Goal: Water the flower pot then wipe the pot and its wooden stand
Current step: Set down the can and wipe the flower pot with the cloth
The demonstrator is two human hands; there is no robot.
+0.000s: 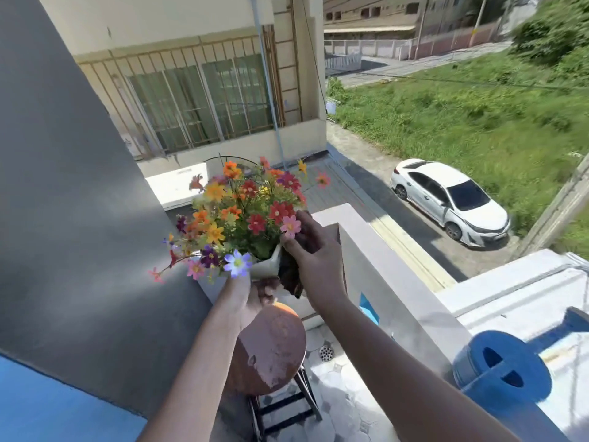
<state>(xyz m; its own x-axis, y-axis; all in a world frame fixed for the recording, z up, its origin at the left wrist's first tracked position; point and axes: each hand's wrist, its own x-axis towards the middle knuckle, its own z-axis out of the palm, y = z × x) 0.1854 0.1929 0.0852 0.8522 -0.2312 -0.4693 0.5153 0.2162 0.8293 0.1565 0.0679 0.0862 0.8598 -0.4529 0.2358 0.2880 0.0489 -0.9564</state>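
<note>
A white flower pot (269, 264) full of red, orange, yellow and purple flowers (242, 215) is held up in the air above a round reddish-brown wooden stand (271, 346). My left hand (251, 298) grips the pot from underneath. My right hand (310, 250) presses a dark cloth (290, 275) against the pot's right side. The pot's base is hidden by my left hand.
A grey wall rises on the left. A white balcony parapet (382, 269) runs on the right, with a blue watering can (503, 371) on its ledge. A floor drain (325, 353) lies below. A white car is parked in the street far below.
</note>
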